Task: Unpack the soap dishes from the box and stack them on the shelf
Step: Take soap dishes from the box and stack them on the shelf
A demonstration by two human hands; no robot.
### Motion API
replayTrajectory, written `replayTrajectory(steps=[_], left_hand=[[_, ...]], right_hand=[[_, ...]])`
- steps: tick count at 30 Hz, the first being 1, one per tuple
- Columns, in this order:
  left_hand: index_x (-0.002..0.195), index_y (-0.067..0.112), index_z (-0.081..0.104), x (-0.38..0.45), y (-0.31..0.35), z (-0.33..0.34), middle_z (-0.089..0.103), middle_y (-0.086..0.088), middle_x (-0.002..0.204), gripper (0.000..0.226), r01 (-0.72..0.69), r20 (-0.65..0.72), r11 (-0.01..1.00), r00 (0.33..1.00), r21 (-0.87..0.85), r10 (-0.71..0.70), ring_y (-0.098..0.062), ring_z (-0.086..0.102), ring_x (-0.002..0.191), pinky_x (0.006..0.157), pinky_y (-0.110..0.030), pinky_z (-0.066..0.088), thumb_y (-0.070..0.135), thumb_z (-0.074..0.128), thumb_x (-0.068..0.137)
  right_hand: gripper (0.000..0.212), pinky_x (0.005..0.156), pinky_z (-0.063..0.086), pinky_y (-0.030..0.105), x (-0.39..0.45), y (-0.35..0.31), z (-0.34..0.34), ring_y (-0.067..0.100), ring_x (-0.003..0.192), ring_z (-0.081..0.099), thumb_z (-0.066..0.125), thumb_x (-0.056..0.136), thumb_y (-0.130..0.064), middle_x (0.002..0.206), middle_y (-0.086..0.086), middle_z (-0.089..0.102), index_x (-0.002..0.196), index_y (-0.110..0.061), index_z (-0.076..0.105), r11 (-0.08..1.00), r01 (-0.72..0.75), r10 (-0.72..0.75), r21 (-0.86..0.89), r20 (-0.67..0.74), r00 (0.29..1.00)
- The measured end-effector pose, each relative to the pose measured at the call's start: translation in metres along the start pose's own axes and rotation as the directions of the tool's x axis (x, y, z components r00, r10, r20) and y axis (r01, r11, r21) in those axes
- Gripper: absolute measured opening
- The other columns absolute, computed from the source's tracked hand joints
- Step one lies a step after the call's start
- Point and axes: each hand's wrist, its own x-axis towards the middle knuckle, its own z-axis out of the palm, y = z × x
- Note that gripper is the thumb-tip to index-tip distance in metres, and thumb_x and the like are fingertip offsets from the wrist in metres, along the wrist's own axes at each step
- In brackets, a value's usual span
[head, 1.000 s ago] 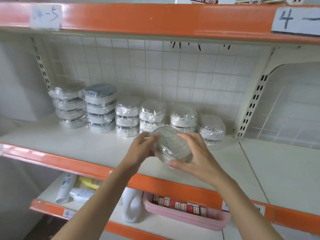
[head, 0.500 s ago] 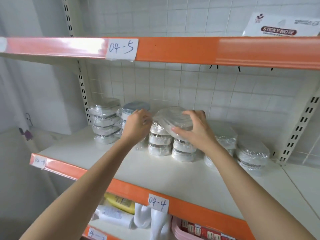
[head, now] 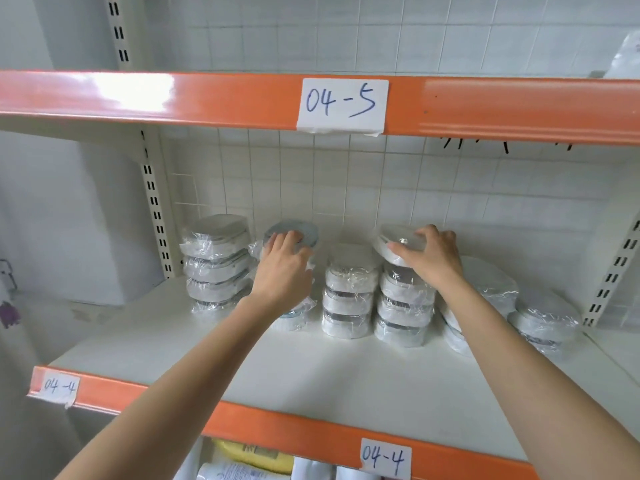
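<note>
Several stacks of plastic-wrapped soap dishes stand along the back of the white shelf (head: 311, 372). My right hand (head: 433, 258) grips a wrapped white soap dish (head: 391, 242), tilted, on top of the fourth stack (head: 403, 306). My left hand (head: 282, 268) rests on the grey-topped dish (head: 304, 232) crowning the second stack, fingers bent over its top. A shorter third stack (head: 349, 299) stands between my two hands. The box is out of sight.
The leftmost stack (head: 216, 261) stands by the slotted upright (head: 156, 216). Lower stacks (head: 543, 320) sit at the right. An orange shelf edge labelled 04-5 (head: 343, 105) hangs overhead; the front edge carries 04-4 labels (head: 384, 459). Bottles (head: 252, 459) lie on the shelf below.
My right hand carried the wrapped dish up and right onto the fourth stack. My left hand let go of it and moved onto the second stack. The camera shifted closer and to the right.
</note>
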Motion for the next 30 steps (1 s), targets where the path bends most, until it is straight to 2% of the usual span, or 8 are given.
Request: replayTrajectory(steps=[2, 4, 9, 15, 18, 21, 25, 30], left_hand=[[0.096, 0.003, 0.069, 0.003, 0.005, 0.008, 0.061, -0.015, 0.110, 0.028, -0.108, -0.098, 0.994, 0.990, -0.024, 0.105, -0.036, 0.057, 0.104, 0.106, -0.048, 0.035, 0.001, 0.069, 0.068], [0.088, 0.005, 0.070, 0.004, 0.013, 0.017, 0.066, -0.012, 0.101, 0.030, -0.226, -0.094, 0.974, 0.970, -0.009, 0.224, -0.031, 0.064, 0.093, 0.100, -0.045, 0.043, -0.001, 0.069, 0.059], [0.106, 0.002, 0.067, -0.011, 0.033, 0.039, 0.067, -0.010, 0.111, 0.053, -0.359, 0.009, 0.928, 0.932, -0.094, 0.362, -0.026, 0.065, 0.100, 0.096, -0.039, 0.046, 0.003, 0.077, 0.054], [0.099, 0.002, 0.068, -0.006, 0.022, 0.037, 0.068, -0.010, 0.098, 0.039, -0.359, -0.090, 0.924, 0.933, -0.134, 0.349, -0.029, 0.065, 0.088, 0.098, -0.038, 0.045, -0.003, 0.065, 0.060], [0.083, 0.004, 0.066, 0.004, 0.008, 0.018, 0.064, -0.009, 0.081, 0.025, -0.299, -0.167, 0.936, 0.948, -0.186, 0.270, -0.031, 0.058, 0.072, 0.076, -0.030, 0.039, -0.005, 0.053, 0.063], [0.094, 0.004, 0.067, 0.013, -0.014, 0.002, 0.066, -0.010, 0.099, 0.023, -0.167, -0.187, 0.973, 0.973, -0.157, 0.136, -0.033, 0.059, 0.091, 0.080, -0.038, 0.042, 0.004, 0.054, 0.074], [0.120, 0.012, 0.057, 0.019, -0.036, 0.000, 0.056, -0.005, 0.123, 0.036, 0.043, -0.001, 0.989, 0.999, -0.139, -0.043, -0.030, 0.045, 0.117, 0.097, -0.041, 0.031, 0.032, 0.051, 0.090], [0.120, 0.012, 0.056, 0.017, -0.035, 0.007, 0.058, -0.004, 0.120, 0.040, 0.015, -0.027, 0.993, 0.999, -0.121, -0.018, -0.027, 0.045, 0.118, 0.099, -0.039, 0.030, 0.038, 0.050, 0.090]], right_hand=[[0.064, 0.092, 0.040, 0.031, 0.002, -0.005, -0.001, 0.029, 0.117, 0.048, 0.066, 0.076, -0.056, 0.127, 0.011, 0.040, 0.125, -0.018, 0.049, 0.997, -0.029, 0.032, 0.078, -0.034, 0.999], [0.060, 0.085, 0.040, 0.027, 0.002, -0.010, -0.004, 0.026, 0.112, 0.051, 0.066, 0.077, -0.052, 0.126, 0.011, 0.042, 0.124, -0.018, 0.051, 0.989, -0.032, 0.042, 0.143, -0.066, 0.997], [0.057, 0.084, 0.037, 0.023, -0.003, -0.016, -0.003, 0.022, 0.108, 0.052, 0.067, 0.077, -0.052, 0.124, 0.008, 0.043, 0.121, -0.019, 0.052, 0.989, -0.007, 0.017, 0.146, -0.069, 0.998], [0.057, 0.090, 0.038, 0.024, -0.008, -0.030, 0.008, 0.021, 0.111, 0.051, 0.067, 0.076, -0.054, 0.121, 0.005, 0.040, 0.121, -0.022, 0.051, 0.996, 0.036, -0.033, 0.077, -0.030, 0.999], [0.061, 0.096, 0.038, 0.029, -0.009, -0.037, 0.021, 0.024, 0.116, 0.049, 0.065, 0.076, -0.058, 0.122, 0.004, 0.038, 0.123, -0.023, 0.049, 0.998, 0.060, -0.060, 0.033, 0.008, 0.998], [0.067, 0.098, 0.036, 0.031, -0.015, -0.046, 0.035, 0.025, 0.122, 0.044, 0.062, 0.077, -0.061, 0.126, 0.005, 0.035, 0.129, -0.022, 0.045, 0.996, 0.084, -0.084, -0.006, 0.062, 0.995], [0.078, 0.103, 0.035, 0.035, -0.019, -0.050, 0.042, 0.027, 0.127, 0.040, 0.063, 0.074, -0.063, 0.131, 0.005, 0.032, 0.137, -0.029, 0.034, 0.994, 0.094, -0.083, -0.055, 0.184, 0.979], [0.082, 0.100, 0.036, 0.035, -0.020, -0.054, 0.044, 0.027, 0.127, 0.041, 0.066, 0.072, -0.062, 0.134, 0.005, 0.031, 0.138, -0.029, 0.031, 0.991, 0.113, -0.095, -0.072, 0.217, 0.972]])
